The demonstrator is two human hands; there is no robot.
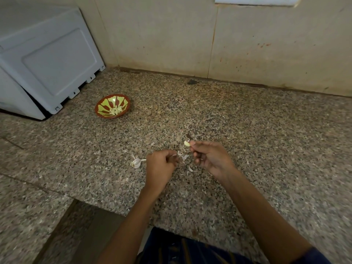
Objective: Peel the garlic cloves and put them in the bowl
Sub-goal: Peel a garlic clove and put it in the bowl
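While our right hand [208, 158] pinches 1 peeled garlic clove [187, 143] at its fingertips above the counter [266, 140], our left hand [162, 166] sits curled just beside it; we cannot tell what it holds. Peels [184, 156] lie between them, a garlic bulb [136, 162] left, the bowl [112, 108] of cloves well apart.

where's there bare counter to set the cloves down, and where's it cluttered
Bare granite counter runs from the right hand to the wall, and between the bowl and the hands. Crowded: peel scraps between the hands, and the garlic bulb just beside the left hand.
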